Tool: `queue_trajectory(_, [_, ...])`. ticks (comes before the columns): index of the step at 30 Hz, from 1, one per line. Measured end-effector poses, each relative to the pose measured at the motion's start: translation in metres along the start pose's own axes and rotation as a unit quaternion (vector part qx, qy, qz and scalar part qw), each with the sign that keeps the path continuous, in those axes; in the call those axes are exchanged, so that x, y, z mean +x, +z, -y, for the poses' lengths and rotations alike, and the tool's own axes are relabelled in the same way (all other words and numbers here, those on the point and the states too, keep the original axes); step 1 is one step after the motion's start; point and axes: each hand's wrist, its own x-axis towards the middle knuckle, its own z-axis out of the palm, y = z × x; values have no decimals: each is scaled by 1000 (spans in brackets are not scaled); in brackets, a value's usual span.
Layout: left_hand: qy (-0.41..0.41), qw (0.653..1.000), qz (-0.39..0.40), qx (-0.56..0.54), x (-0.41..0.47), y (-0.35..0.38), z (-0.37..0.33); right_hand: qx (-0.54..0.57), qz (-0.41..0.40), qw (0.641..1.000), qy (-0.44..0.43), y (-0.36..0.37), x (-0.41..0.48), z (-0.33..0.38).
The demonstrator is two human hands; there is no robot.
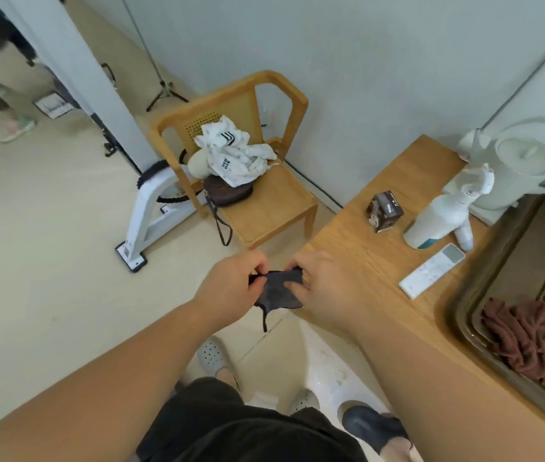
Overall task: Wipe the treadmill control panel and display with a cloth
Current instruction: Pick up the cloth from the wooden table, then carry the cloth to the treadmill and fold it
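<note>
Head view, looking down past both forearms: shows a small dark cloth [279,290] held in the air between the two hands, just off the near corner of the wooden table [348,248], touching no surface. Pinched at its upper left edge by the thumb and curled fingers of the left hand [231,285]; gripped on the upper right side by the right hand [326,285], fingers curled over the fabric. Looks thin, limp and very light: sags and wrinkles between the two grips and trails a narrow strip straight down from its lower left corner. Probably neither slippery nor fragile, so needs no more than a firm pinch; best taken by edges or corners for spreading, then likely folded or bunched into a pad under flat fingers for wiping. Stretched with its long axis roughly left to right from hand to hand, broad face turned toward the camera, free lower edge hanging toward the floor. No control panel or display anywhere in view; cannot tell whether the white machine frame [144,215] beside the chair [264,208] belongs to the treadmill. Wiping not yet begun, by the look of it.
</note>
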Motion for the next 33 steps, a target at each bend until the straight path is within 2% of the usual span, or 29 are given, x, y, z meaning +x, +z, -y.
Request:
queue_trajectory(4, [-64, 996, -54, -13, -4, -49, 67, 25, 51, 997, -42, 25, 59, 62])
queue_trajectory(8, [-90, 992, -85, -8, -2, -104, 132, 2, 76, 995, -65, 53, 126, 121])
queue_trajectory(13, [-114, 980, -154, -54, -11, -174, 202, -14, 117, 990, -79, 85, 202, 189])
queue_trajectory(17, [-206, 953, -191, -111, -35, -229, 266, -30, 157, 980, -118, 124, 258, 245])
queue_trajectory(20, [-291, 913, -232, -168, -58, -253, 311, -55, 198, 965, -160, 155, 295, 284])
queue_trajectory(26, [-392, 818, -341, -248, -110, -284, 378, -144, 313, 912, -223, 226, 376, 364])
queue_trajectory(33, [-549, 639, -459, -281, -147, -322, 443, -163, 407, 838, -326, 318, 467, 464])
